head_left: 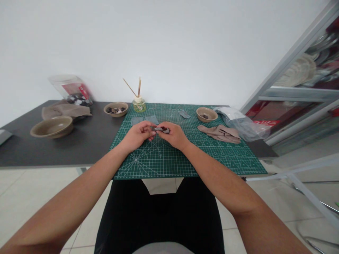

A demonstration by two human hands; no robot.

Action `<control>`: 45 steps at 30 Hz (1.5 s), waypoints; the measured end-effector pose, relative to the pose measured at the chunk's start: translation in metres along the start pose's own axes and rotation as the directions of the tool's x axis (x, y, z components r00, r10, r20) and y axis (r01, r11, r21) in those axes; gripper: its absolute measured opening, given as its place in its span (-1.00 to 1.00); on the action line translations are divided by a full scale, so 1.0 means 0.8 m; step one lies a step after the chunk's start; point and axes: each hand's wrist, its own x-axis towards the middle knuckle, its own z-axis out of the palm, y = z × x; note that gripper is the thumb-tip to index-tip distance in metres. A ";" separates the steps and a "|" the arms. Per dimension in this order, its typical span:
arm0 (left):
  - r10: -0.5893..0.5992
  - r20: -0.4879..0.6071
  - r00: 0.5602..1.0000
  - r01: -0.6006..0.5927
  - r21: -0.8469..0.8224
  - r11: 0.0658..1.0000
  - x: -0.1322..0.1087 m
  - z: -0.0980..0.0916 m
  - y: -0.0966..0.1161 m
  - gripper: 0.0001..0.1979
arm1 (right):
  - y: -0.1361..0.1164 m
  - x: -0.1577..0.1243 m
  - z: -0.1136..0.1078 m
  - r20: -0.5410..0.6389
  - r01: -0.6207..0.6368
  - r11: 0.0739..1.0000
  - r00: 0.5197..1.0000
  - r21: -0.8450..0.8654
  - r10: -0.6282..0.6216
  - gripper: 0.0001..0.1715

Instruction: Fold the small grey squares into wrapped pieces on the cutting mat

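Observation:
Over the green cutting mat (185, 162), both my hands meet at a small grey-brown piece (163, 130) that looks like folded cloth. My right hand (173, 134) is closed around it, thumb on the near side. The fingers of my left hand (140, 134) are curled, and their tips pinch its left end. Whether something small lies inside the folds is hidden by my fingers. Thin translucent grey sheets (145, 120) lie flat just beyond my left hand. A smaller crumpled sheet (184, 114) rests farther back on the mat.
To the right are a bowl (207, 115) with a few dark pieces, a brown cloth (221, 133) and a clear plastic bag (242, 121). Leftward stand a reed diffuser (139, 104), a bowl of stones (116, 109), a larger bowl (52, 127), another cloth (63, 110) and a tipped clear container (71, 88).

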 end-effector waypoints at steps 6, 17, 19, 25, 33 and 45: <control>0.006 -0.081 0.997 -0.012 -0.085 0.996 -0.004 0.003 0.001 -0.66 | 0.000 0.001 -0.001 -0.076 -0.024 1.000 0.997 0.014 0.025 -0.83; 0.014 -0.078 0.997 -0.015 -0.007 1.000 -0.003 0.003 0.001 -0.66 | 0.000 0.002 -0.001 -0.032 -0.092 0.996 0.995 0.023 0.092 -0.79; 0.009 -0.096 0.995 -0.009 0.001 1.000 -0.003 0.003 0.000 -0.68 | 0.000 0.002 -0.001 -0.021 -0.096 0.995 0.995 0.024 0.096 -0.77; -0.021 -0.157 0.987 0.013 -0.053 0.999 -0.004 0.003 -0.003 -0.68 | 0.000 0.002 -0.002 -0.019 -0.089 0.993 0.996 0.079 0.091 -0.72; 0.011 -0.162 0.987 -0.008 0.019 1.000 -0.004 0.003 -0.002 -0.65 | 0.003 0.002 0.000 -0.015 -0.158 0.983 0.987 0.091 0.160 -0.71; 0.008 -0.165 0.986 -0.007 0.006 1.000 -0.005 0.003 0.000 -0.68 | 0.002 0.002 0.000 -0.005 -0.116 0.988 0.993 0.098 0.117 -0.71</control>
